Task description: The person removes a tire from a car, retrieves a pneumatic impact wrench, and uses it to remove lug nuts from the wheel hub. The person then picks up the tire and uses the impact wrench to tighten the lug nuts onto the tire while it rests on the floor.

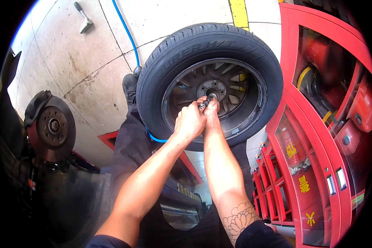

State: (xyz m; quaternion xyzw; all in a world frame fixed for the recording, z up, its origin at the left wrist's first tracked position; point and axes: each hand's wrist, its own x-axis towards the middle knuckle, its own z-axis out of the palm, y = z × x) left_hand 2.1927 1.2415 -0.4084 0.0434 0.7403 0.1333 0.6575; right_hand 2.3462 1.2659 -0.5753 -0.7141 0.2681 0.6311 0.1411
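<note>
A tyre on a spoked wheel (153, 89) stands in front of my legs, its hollow inner side facing me. Both hands reach into the rim, close to the hub face (203, 89) with its bolt holes. My left hand (189, 122) is closed around a slim dark tool with a shiny metal end (211, 97). Pressed alongside it, my right hand (212, 112) is closed on the same tool near that end. The metal end is at the centre bore; whether it touches is unclear. My fingers hide most of the tool, so its exact kind does not show.
A blue hose (127, 31) passes behind the tyre and reappears by my left wrist. A ratchet-like hand tool (84, 18) lies on the tiled floor. To the left is a bare brake disc with caliper (53, 126). A red glass-fronted cabinet (291, 58) stands close on the right.
</note>
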